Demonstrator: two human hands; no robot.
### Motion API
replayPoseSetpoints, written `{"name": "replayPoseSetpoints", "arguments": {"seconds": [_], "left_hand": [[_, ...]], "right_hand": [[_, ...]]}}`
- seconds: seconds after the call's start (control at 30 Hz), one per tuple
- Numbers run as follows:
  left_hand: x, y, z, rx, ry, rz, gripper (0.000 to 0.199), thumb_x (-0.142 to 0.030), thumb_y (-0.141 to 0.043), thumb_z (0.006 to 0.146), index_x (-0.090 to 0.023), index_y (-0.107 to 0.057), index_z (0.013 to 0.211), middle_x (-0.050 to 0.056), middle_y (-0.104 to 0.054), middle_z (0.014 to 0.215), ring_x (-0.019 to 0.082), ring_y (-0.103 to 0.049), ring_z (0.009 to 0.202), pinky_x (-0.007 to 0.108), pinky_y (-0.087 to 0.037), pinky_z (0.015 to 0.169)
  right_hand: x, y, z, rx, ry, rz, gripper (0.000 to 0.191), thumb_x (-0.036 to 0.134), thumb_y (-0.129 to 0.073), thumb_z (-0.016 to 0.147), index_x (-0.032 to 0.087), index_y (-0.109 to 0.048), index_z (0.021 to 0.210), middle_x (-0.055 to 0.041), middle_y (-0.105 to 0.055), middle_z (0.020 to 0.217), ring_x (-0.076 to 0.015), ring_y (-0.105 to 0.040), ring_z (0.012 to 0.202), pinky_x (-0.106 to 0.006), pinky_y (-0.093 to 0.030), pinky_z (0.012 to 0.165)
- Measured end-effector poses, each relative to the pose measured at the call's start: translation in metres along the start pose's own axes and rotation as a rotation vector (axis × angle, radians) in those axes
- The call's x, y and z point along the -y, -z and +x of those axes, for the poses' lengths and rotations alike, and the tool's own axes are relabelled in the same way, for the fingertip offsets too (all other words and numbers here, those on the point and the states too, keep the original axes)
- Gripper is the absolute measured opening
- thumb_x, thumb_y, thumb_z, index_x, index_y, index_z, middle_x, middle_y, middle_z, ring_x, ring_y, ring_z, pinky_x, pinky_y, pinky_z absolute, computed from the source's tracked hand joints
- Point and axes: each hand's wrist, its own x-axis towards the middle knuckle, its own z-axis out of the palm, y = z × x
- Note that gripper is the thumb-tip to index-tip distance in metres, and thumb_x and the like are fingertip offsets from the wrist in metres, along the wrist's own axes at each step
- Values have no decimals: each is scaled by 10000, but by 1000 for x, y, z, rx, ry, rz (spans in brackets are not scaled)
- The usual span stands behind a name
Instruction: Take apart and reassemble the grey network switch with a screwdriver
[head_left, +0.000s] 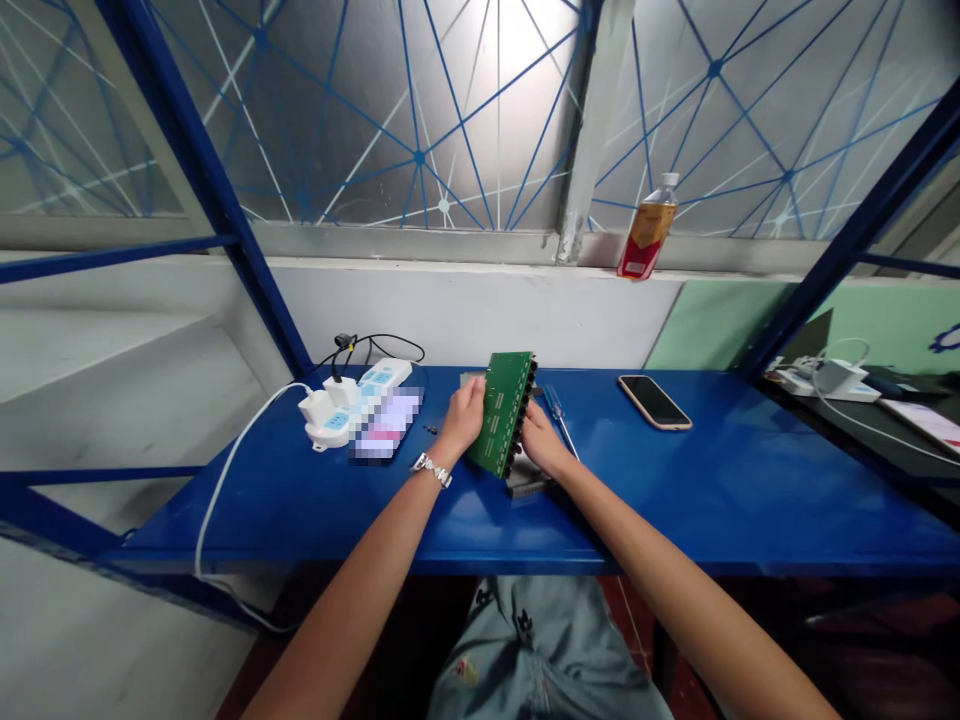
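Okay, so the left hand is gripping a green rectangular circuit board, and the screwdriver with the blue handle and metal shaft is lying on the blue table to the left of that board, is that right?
Not quite: in the head view, the screwdriver with the blue handle and metal shaft lies to the right of the green rectangular circuit board, not the left.

A green circuit board point(504, 412) is held at an angle in the grip of a left hand point(463, 417) and right hand point(541, 440) near the center of the frame, above a gray object point(530, 487) on a blue surface point(712, 490). A screwdriver point(554, 401) lies just to the right, a dark-screened phone point(655, 402) beyond it, a white power strip point(369, 389) at center left. A bottle point(648, 235) stands on the ledge point(465, 269), upper right.
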Motion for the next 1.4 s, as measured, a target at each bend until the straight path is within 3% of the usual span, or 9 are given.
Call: {"name": "replayPoseSetpoints", "arguments": {"seconds": [0.27, 0.47, 0.6, 0.77, 0.9, 1.1, 1.27, 1.33, 1.4], "left_hand": [[5, -2, 0, 21, -20, 41, 438, -528, -388, 1029, -207, -515, 760, 7, -565, 703, 175, -534, 695, 289, -417, 679], [1, -6, -4, 199, 55, 0, 507, -610, -366, 1013, -212, -508, 733, -19, -534, 529, 153, -524, 492, 270, -382, 534], [-7, -4, -7, 140, 41, 27, 552, -677, -423, 972, -200, -574, 738, -4, -557, 515, 149, -529, 462, 265, -370, 496], [-19, 2, -11, 233, 49, -384, 623, -793, -423, 897, -204, -503, 710, -40, -463, 484, 109, -433, 382, 241, -329, 404], [-22, 4, -12, 284, -3, -378, 520, -669, -673, 830, -210, -448, 731, -72, -427, 518, 77, -390, 388, 219, -279, 395], [-5, 3, -4, 140, -94, -161, 381, -502, -611, 915, -196, -481, 730, -33, -476, 603, 108, -441, 514, 232, -328, 487], [2, 4, 1, 24, -113, -93, 353, -494, -528, 959, -179, -581, 808, 25, -610, 736, 173, -549, 685, 259, -424, 618], [1, 4, 0, 3, -112, -107, 355, -494, -498, 975, -173, -612, 873, 45, -658, 818, 194, -588, 766, 272, -457, 685], [-1, 5, 0, -6, -115, -114, 359, -484, -469, 994, -169, -631, 938, 61, -690, 895, 208, -614, 832, 285, -475, 746]], "right_hand": [[2, -1, -1, -15, 51, -41, 417, 640, -658, 825, 252, -508, 847, 68, -469, 596, -103, -393, 479, -234, -342, 451], [1, 4, -1, -22, 176, -115, 364, 607, -566, 909, 250, -509, 860, 37, -514, 660, -133, -423, 577, -248, -375, 546], [-1, 6, 2, -127, 252, -219, 367, 578, -525, 933, 240, -474, 800, 28, -492, 693, -142, -427, 630, -253, -372, 592], [-6, 8, 5, -299, 349, -334, 371, 546, -478, 959, 239, -433, 756, 37, -440, 685, -143, -398, 630, -268, -345, 600], [-5, 10, 3, -369, 330, -508, 346, 511, -485, 963, 241, -438, 753, 42, -460, 656, -148, -424, 613, -271, -346, 615], [4, 11, -5, -361, 300, -657, 243, 442, -525, 933, 240, -516, 798, 29, -557, 667, -161, -502, 615, -275, -362, 626], [8, 27, 2, -534, 308, -525, 156, 370, -604, 839, 235, -538, 876, 34, -562, 674, -169, -514, 635, -286, -391, 647], [8, 32, 6, -492, 259, -469, 223, 376, -660, 780, 224, -562, 912, 26, -589, 700, -177, -527, 657, -291, -397, 651], [7, 33, 8, -362, 238, -381, 223, 418, -643, 786, 213, -579, 844, 19, -574, 685, -167, -500, 632, -290, -386, 626]]}}
